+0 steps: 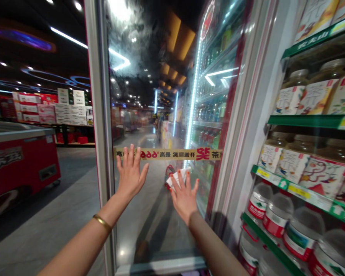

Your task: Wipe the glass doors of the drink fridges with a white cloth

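Observation:
A glass cooler door (149,214) stands swung out in front of me, with a printed strip of mirrored lettering (172,154) across it. My left hand (130,173) lies flat near the strip's left part, fingers spread and nothing in them; its fingertips overlap the lettering. Lower and to the right, my right hand (186,197) presses a folded white cloth (181,175) to the glass under its outstretched fingers. Part of the cloth is hidden by those fingers. A gold bracelet (102,222) circles my left wrist.
Right of the door, cooler shelves (313,193) hold bottled tea (290,94) and large water bottles (277,214). The door's metal frame (99,115) runs along its left side. Farther left are a red chest freezer (23,165) and stacked cartons (71,107).

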The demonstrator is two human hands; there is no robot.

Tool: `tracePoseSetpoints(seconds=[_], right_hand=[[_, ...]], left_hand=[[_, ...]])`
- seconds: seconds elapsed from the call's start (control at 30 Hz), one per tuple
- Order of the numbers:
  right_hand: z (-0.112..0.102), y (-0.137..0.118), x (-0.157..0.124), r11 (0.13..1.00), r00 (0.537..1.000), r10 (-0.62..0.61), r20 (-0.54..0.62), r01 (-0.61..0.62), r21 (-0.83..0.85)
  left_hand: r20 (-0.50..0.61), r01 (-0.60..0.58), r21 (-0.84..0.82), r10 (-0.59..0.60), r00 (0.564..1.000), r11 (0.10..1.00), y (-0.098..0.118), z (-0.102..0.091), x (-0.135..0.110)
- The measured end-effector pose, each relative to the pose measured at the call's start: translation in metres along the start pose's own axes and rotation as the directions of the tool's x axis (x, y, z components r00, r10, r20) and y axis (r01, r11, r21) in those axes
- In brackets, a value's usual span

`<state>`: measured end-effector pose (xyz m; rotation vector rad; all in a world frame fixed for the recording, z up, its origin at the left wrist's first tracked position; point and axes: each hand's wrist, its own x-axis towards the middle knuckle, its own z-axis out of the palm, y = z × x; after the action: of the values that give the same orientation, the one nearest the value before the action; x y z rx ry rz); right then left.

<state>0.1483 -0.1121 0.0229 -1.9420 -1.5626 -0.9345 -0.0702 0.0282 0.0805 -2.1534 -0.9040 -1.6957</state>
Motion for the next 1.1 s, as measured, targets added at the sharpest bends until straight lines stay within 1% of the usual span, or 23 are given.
tracePoseSetpoints(seconds=[0.03,0.07,0.1,0.13,0.17,0.23,0.27,0.3,0.33,0.4,0.43,0.47,0.5,0.53,0.6,0.67,0.7,0.77,0.83,0.9,0.97,1.03,1.1], right_hand=[[-0.002,-0.003,0.005,0.996,0.996,-0.090,0.027,0.090,0.006],[-0.007,-0.001,0.015,0.993,0.993,-0.117,0.021,0.117,0.009],[-0.015,0.006,0.026,0.997,0.997,-0.074,-0.014,0.074,0.010],[-0.022,0.016,0.037,1.000,0.997,0.027,-0.070,-0.026,0.010],[-0.027,0.027,0.045,0.988,0.980,0.152,-0.128,-0.151,0.016],[-0.028,0.045,0.044,0.934,0.912,0.356,-0.203,-0.356,0.036],[-0.024,0.048,0.036,0.912,0.888,0.408,-0.213,-0.408,0.043],[-0.018,0.048,0.025,0.903,0.880,0.426,-0.209,-0.427,0.045],[-0.011,0.044,0.014,0.911,0.892,0.410,-0.192,-0.409,0.043],[-0.002,0.034,-0.001,0.959,0.950,0.284,-0.132,-0.283,0.029],[-0.002,0.031,-0.001,0.981,0.976,0.192,-0.098,-0.192,0.017],[-0.005,0.031,0.004,0.994,0.991,0.111,-0.070,-0.111,0.001],[-0.011,0.034,0.013,0.998,0.996,0.064,-0.058,-0.065,-0.018],[-0.018,0.040,0.022,0.997,0.996,0.066,-0.065,-0.069,-0.035],[-0.027,0.053,0.036,0.980,0.974,0.188,-0.129,-0.195,-0.045],[-0.023,0.058,0.030,0.949,0.934,0.307,-0.181,-0.315,-0.016],[-0.015,0.056,0.020,0.941,0.923,0.330,-0.196,-0.337,-0.004],[0.007,0.043,-0.005,0.951,0.926,0.301,-0.227,-0.309,-0.003],[0.028,0.029,-0.019,0.980,0.951,0.189,-0.245,-0.197,-0.009],[0.033,0.026,-0.011,0.998,0.971,0.058,-0.230,-0.058,0.008],[0.024,0.036,0.012,0.999,0.976,0.001,-0.220,0.006,0.034],[0.011,0.054,0.031,0.997,0.966,0.069,-0.248,-0.058,0.052],[0.010,0.065,0.032,0.978,0.932,0.209,-0.295,-0.196,0.074]], left_hand=[[0.001,0.002,0.004,-0.002,1.000,1.000,-0.001,0.000,0.000],[0.003,0.003,0.007,-0.003,1.000,1.000,-0.002,-0.001,0.000],[0.005,0.004,0.007,-0.004,1.000,1.000,-0.003,-0.002,0.000],[0.008,0.005,0.005,-0.005,1.000,1.000,-0.004,-0.002,-0.001],[0.007,0.008,0.004,-0.008,1.000,1.000,-0.003,-0.002,-0.001],[0.004,0.010,0.008,-0.010,1.000,1.000,0.003,0.001,-0.001],[0.007,-0.002,0.011,0.002,1.000,1.000,0.009,0.004,-0.001],[0.016,-0.029,0.012,0.029,0.999,1.000,0.018,0.009,-0.001],[0.032,-0.070,0.010,0.070,0.997,0.997,0.029,0.014,0.001],[0.078,-0.176,-0.012,0.176,0.981,0.984,0.053,0.027,0.007],[0.099,-0.223,-0.029,0.225,0.969,0.974,0.066,0.033,0.010],[0.117,-0.259,-0.049,0.263,0.958,0.965,0.078,0.038,0.014],[0.131,-0.282,-0.068,0.289,0.948,0.957,0.088,0.043,0.018],[0.141,-0.295,-0.085,0.305,0.942,0.952,0.097,0.046,0.022],[0.151,-0.303,-0.103,0.316,0.937,0.947,0.106,0.052,0.027],[0.149,-0.310,-0.093,0.321,0.935,0.946,0.108,0.054,0.029],[0.147,-0.322,-0.076,0.330,0.932,0.944,0.107,0.055,0.029],[0.139,-0.360,-0.009,0.357,0.924,0.933,0.103,0.055,0.027],[0.129,-0.399,0.073,0.388,0.912,0.914,0.099,0.056,0.026],[0.112,-0.425,0.142,0.412,0.904,0.894,0.096,0.057,0.025],[0.090,-0.442,0.192,0.432,0.897,0.876,0.094,0.057,0.026],[0.071,-0.452,0.232,0.449,0.891,0.861,0.094,0.057,0.026],[0.068,-0.458,0.248,0.457,0.887,0.853,0.095,0.057,0.026]])
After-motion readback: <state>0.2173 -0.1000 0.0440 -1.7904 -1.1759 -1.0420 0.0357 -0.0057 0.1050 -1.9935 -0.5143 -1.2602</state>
